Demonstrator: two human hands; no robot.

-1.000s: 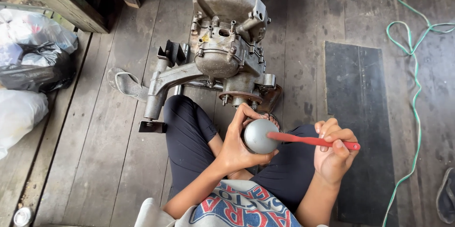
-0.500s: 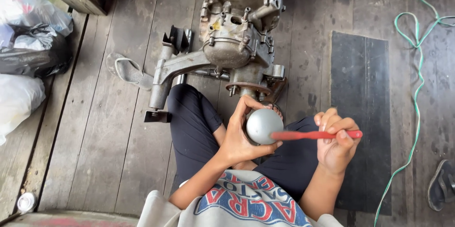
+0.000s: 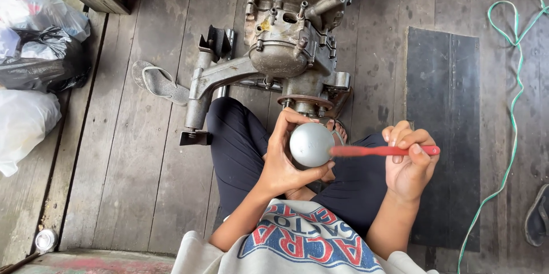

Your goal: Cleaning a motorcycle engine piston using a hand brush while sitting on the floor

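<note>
The left hand is wrapped around a round grey metal cap over the lap, near the engine. The right hand pinches a red toothbrush, its head touching the cap's right side.

Three plastic bags at the left edge of the wooden floor, bunched together. Uppermost a clear bag, crumpled, pale contents showing through. Just below, touching it, a black bag, glossy and creased. Lowest, a white bag, rounded and full, partly cut off by the frame. No labels, signs or screens in view apart from these.
</note>
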